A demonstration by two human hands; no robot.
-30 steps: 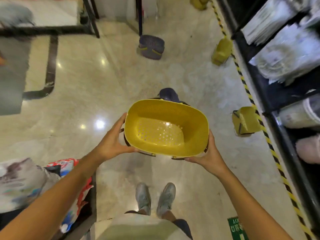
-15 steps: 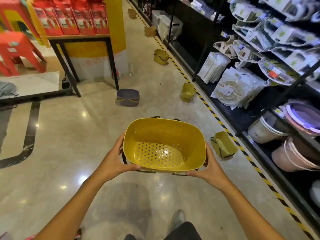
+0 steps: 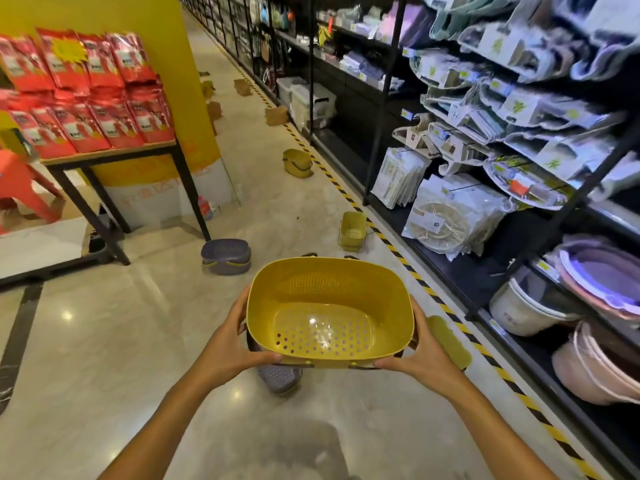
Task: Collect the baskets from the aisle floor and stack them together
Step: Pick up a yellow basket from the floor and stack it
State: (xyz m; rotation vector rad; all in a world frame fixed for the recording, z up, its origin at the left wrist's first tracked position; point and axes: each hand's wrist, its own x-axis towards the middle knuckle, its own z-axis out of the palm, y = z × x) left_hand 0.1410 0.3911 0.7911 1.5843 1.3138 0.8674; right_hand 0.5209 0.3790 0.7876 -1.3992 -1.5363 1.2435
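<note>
Both hands hold a yellow basket point(image 3: 329, 313) out in front at about waist height, above the aisle floor point(image 3: 138, 341). The left hand point(image 3: 230, 344) grips its near left corner, fingers curled under the rim and thumb along the side; the right hand point(image 3: 420, 355) grips the near right corner in the same way. The basket sits upright and level, its open top facing the camera and its holed bottom plain to see. Dark handles show at its edges, so it seems to sit in at least one more basket, though how many I cannot tell.

Compared with half a second ago, the view has lifted and looks further down the aisle: more of the shelves point(image 3: 485, 168) on the right and the long striped tape line point(image 3: 415, 282) are in sight, and the person's shoe has gone from the bottom of the view. The grip on the basket has not changed.

A grey basket point(image 3: 227, 256) stands on the floor near the leg of the desk point(image 3: 114, 154) stacked with red packets point(image 3: 86, 91). Another grey basket point(image 3: 278, 377) lies on the floor just below the held one, partly hidden by it. A yellow basket point(image 3: 352, 232) stands beside the tape line, a further yellow one point(image 3: 297, 162) lies farther along, and one more point(image 3: 450, 342) shows just behind the right hand. Brownish baskets point(image 3: 276, 115) dot the floor deeper in the aisle.
</note>
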